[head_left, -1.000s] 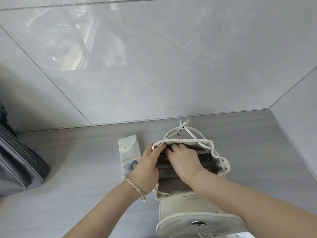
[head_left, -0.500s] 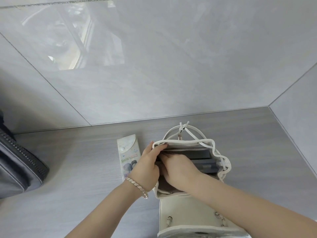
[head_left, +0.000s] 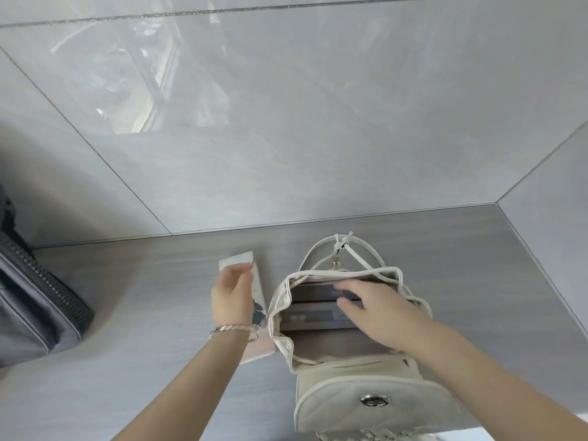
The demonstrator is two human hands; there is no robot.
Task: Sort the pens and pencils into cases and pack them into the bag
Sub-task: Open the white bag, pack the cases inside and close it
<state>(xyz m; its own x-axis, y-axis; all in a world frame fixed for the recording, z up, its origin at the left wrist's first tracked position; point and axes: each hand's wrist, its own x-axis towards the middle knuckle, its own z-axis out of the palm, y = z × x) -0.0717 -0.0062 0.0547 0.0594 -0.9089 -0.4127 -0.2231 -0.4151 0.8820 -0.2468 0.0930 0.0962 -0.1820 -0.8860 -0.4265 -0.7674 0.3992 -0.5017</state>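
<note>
Grey table (head_left: 127, 313), open bag (head_left: 343, 393), left hand (head_left: 232, 297) over case (head_left: 258, 281)

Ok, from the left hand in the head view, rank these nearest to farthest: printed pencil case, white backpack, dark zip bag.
1. Printed pencil case: directly under the left hand, touching or nearly so.
2. White backpack: just to its right.
3. Dark zip bag: far left edge.

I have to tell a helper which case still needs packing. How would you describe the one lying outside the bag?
Find the open cream bag on the grey table. Just to its left a slim, flat, pale case lies on the table, under the left hand. Unlike the dark cases inside the bag, it is whitish with a printed picture.
</note>
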